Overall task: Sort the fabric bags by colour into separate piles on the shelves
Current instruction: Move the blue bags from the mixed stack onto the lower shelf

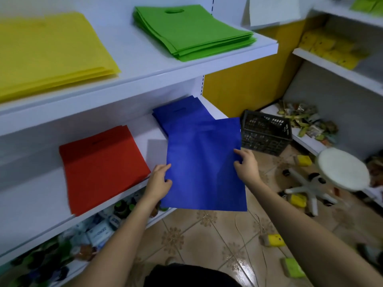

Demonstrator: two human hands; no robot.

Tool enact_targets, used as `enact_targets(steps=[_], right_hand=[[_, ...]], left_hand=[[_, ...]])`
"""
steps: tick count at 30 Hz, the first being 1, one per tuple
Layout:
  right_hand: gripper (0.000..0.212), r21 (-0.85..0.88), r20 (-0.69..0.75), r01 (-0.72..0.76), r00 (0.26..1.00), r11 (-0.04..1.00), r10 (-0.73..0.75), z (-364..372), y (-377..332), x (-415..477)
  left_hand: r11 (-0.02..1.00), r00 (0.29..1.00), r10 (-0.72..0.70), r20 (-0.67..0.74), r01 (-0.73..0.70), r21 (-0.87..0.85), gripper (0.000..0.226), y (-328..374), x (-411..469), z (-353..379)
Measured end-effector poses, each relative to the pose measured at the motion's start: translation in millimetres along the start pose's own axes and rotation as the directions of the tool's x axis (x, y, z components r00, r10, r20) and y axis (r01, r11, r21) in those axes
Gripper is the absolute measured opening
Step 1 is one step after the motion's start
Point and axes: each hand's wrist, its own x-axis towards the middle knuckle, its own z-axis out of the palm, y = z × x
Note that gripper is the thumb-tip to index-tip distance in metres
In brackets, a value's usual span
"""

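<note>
I hold a flat blue fabric bag (204,164) in front of the middle shelf. My left hand (160,180) pinches its left edge and my right hand (245,163) pinches its right edge. Its far end overlaps a blue pile (178,113) lying at the right end of that shelf. A red pile (103,166) lies to the left on the same shelf. On the shelf above sit a yellow pile (49,50) and a green pile (192,32).
A black plastic crate (266,132) stands on the floor right of the shelf. A white stool (343,169) lies further right, with yellow packets scattered on the tiled floor. The bottom shelf (87,233) holds boxes and bottles. More shelves line the right wall.
</note>
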Motion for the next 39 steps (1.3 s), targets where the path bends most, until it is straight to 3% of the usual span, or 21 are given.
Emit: enact_targets(steps=[5, 12, 23, 28, 35, 39], right_hand=[[0.051, -0.059, 0.079, 0.064, 0.995, 0.996, -0.06, 8.9, -0.1, 55.6], [0.04, -0.063, 0.154, 0.104, 0.984, 0.993, -0.093, 30.9, -5.8, 164.3], [0.045, -0.073, 0.372, 0.301, 0.893, 0.951, -0.254, 81.2, -2.5, 318.8], [0.046, -0.163, 0.515, 0.44, 0.801, 0.883, -0.304, 87.8, 18.0, 341.2], [0.046, -0.063, 0.62, 0.61, 0.644, 0.79, -0.448, 87.8, -10.1, 303.6], [0.045, 0.022, 0.68, 0.716, 0.501, 0.698, -0.536, 100.7, -37.7, 262.6]], left_hand=[[0.999, 0.999, -0.052, -0.013, 0.052, 0.008, 0.053, 0.3, 46.8, 7.7], [0.984, 0.98, -0.179, -0.091, 0.178, -0.025, 0.05, -3.1, 113.6, 12.5], [0.921, 0.871, -0.387, -0.302, 0.38, -0.084, 0.041, -5.9, 217.5, 54.3], [0.894, 0.843, -0.448, -0.298, 0.433, -0.119, 0.034, -6.2, 218.1, 77.7], [0.869, 0.773, -0.486, -0.408, 0.479, -0.126, 0.043, 15.9, 161.7, 70.1], [0.838, 0.721, -0.528, -0.449, 0.528, -0.136, 0.053, 14.8, 110.2, 55.6]])
